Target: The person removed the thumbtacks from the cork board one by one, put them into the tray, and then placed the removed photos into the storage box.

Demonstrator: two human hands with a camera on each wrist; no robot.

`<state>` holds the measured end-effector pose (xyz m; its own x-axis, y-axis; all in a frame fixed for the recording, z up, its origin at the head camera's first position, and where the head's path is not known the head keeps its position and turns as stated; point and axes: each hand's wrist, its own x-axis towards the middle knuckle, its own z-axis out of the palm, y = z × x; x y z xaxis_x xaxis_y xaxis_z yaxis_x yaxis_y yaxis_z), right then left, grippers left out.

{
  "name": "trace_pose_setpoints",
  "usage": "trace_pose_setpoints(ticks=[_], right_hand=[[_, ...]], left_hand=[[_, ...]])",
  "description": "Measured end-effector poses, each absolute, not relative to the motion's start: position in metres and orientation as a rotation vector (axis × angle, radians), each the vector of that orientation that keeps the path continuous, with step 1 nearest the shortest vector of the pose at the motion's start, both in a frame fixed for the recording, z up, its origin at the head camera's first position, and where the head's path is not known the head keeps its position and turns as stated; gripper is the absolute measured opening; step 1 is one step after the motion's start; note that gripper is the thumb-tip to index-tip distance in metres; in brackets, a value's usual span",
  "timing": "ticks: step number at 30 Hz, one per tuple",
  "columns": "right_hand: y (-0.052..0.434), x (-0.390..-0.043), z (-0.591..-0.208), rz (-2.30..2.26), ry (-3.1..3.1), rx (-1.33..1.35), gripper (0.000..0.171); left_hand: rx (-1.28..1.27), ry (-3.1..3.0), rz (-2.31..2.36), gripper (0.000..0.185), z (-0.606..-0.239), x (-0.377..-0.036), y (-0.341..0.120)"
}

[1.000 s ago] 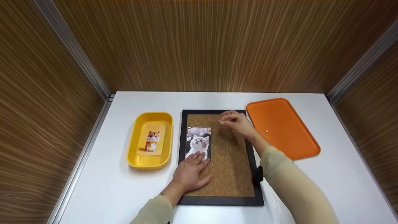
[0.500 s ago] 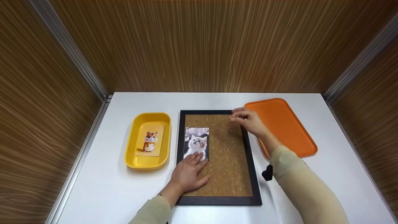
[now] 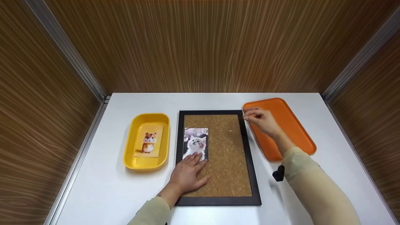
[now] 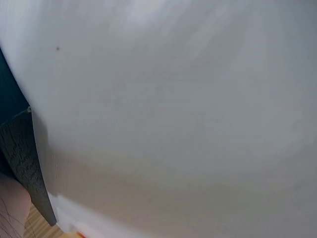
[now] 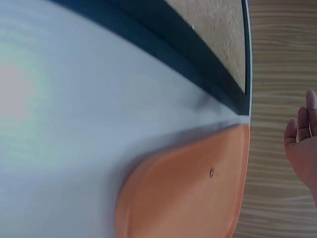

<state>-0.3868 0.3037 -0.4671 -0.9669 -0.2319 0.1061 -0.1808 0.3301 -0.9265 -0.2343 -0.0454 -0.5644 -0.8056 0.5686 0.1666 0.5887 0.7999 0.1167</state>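
My left hand (image 3: pixel 189 174) lies flat with spread fingers over the lower part of a kitten photo (image 3: pixel 197 140). The photo sits on the left side of a black-framed cork board (image 3: pixel 229 156). Above the board's upper right corner, beside the orange tray (image 3: pixel 289 125), my right hand (image 3: pixel 261 120) has thumb and forefinger together on what looks like a tiny push pin (image 3: pixel 243 117), mostly hidden by the fingertips. In the right wrist view, a small clear push pin (image 5: pixel 212 172) lies in the tray, and the right hand (image 5: pixel 304 141) shows at the right edge.
A yellow bin (image 3: pixel 128 156) left of the board holds a hamster picture (image 3: pixel 148 145). Wood-grain walls (image 3: pixel 200 47) enclose the white table (image 3: pixel 103 187) at the back and both sides. The left wrist view shows mostly the white tabletop (image 4: pixel 173 109).
My right hand has moved right, from above the cork to the board's right edge and the tray's near-left corner, fingertips still together. The left hand has stayed on the photo.
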Motion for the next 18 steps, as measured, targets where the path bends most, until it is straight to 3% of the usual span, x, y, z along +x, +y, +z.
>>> trace_pose_setpoints(ticks=[10, 18], right_hand=[[0.338, -0.389, -0.482, -1.693, 2.554, -0.261, 0.025], [0.347, -0.366, -0.457, -1.662, 2.567, -0.235, 0.025]], left_hand=[[-0.936, -2.845, -0.228, 0.065, -0.564, -0.235, -0.046], [-0.935, -2.857, -0.243, 0.064, -0.563, -0.234, -0.046]])
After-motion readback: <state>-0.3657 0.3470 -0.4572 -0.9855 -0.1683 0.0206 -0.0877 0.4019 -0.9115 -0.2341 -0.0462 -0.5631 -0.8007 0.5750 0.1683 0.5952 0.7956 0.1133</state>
